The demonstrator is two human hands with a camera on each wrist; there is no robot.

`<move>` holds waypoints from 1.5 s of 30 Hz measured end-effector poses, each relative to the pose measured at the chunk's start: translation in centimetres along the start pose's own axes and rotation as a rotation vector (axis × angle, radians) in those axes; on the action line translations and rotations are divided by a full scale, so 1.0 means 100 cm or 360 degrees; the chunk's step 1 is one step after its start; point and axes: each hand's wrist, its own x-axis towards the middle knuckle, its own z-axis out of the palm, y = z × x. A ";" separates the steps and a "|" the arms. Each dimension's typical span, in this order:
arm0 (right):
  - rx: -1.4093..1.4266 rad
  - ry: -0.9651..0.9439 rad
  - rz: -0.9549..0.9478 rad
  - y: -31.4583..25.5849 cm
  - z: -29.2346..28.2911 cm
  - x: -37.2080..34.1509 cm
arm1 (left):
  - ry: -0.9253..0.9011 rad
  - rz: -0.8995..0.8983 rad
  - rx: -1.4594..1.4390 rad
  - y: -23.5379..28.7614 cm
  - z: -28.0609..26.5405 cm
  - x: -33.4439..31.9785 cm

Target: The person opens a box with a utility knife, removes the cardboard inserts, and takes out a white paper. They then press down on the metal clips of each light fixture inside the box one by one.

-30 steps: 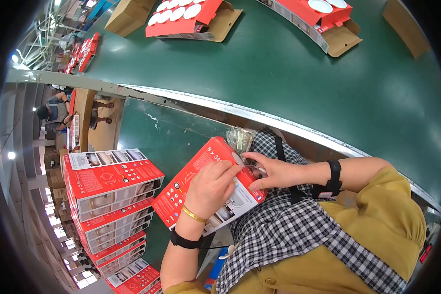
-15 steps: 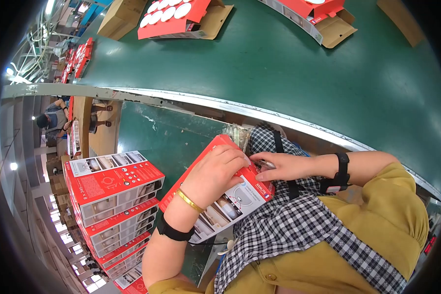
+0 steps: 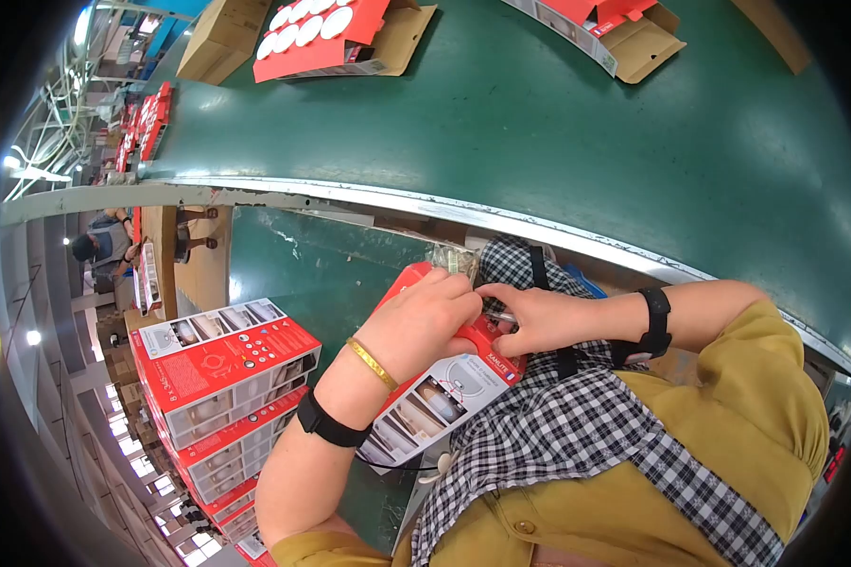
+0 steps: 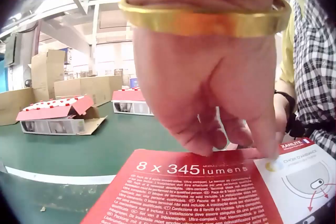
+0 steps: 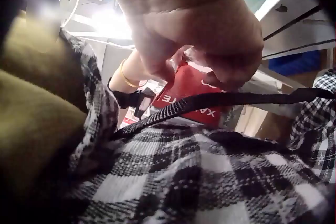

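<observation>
A red and white printed cardboard box (image 3: 416, 411) slants in front of the checked apron. My left hand (image 3: 421, 317), with a gold bangle at its wrist, curls its fingers over the box's far end. In the left wrist view these fingers (image 4: 205, 134) bend down at the edge above the "8 x 345 lumens" print. My right hand (image 3: 544, 321) grips the same end from the other side, thumb and fingers around the red end panel (image 5: 186, 85). Something small and shiny (image 3: 504, 322) shows between its thumb and fingers; I cannot tell what it is.
A stack of similar boxes (image 3: 222, 364) stands at the left. Across the green table (image 3: 501, 142) sit an open box with white discs (image 3: 312, 33), another open box (image 3: 624, 33) and a brown carton (image 3: 222, 38). A metal edge (image 3: 388, 200) divides the tables.
My left hand has moved from the box's printed face up to its far end, near my right hand. The box has shifted slightly. My right hand stays at that end.
</observation>
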 end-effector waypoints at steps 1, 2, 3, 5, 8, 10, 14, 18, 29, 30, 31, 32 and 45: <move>-0.0017 0.0019 -0.0012 0.002 0.001 0.001 | -0.0005 0.0003 -0.0004 -0.001 0.000 -0.003; -0.0033 0.0041 -0.0026 0.003 0.002 0.002 | -0.0020 0.0061 0.0001 -0.003 -0.001 -0.009; -0.0027 0.0041 -0.0026 0.004 0.001 0.003 | -0.0035 0.0115 0.0006 -0.004 -0.001 -0.013; -0.0025 0.0033 -0.0051 0.006 0.002 0.003 | 0.0090 0.0029 -0.0062 0.002 -0.004 -0.012; 0.0001 0.0066 -0.0091 0.007 0.002 0.004 | 0.0228 -0.0008 -0.0045 0.000 -0.001 -0.007; -0.0021 0.0053 -0.0052 0.002 0.001 0.003 | 0.0206 0.0065 0.0032 -0.002 0.000 -0.004; -0.0034 0.0064 -0.0026 0.003 0.002 0.003 | 0.0095 0.0028 0.0088 0.000 -0.001 0.003; -0.0154 0.0008 0.0060 -0.010 -0.002 -0.003 | -0.0109 0.0072 0.0116 -0.001 -0.005 -0.009; -0.0050 0.0060 -0.0050 0.002 -0.001 -0.005 | 0.0441 0.0020 0.0089 0.004 0.003 -0.008; -0.0052 0.0060 -0.0050 0.001 0.000 -0.005 | 0.0353 0.0025 0.0115 0.007 -0.001 -0.006; -0.0086 0.0058 -0.0034 0.000 0.001 -0.006 | 0.0265 0.0029 0.0143 0.010 -0.005 -0.003; -0.0122 0.0056 -0.0020 -0.002 0.001 -0.006 | 0.0270 0.0027 0.0148 0.011 -0.006 0.000; -0.0073 0.0045 -0.0001 0.003 -0.003 -0.008 | 0.0538 -0.0092 0.0134 0.007 0.002 -0.010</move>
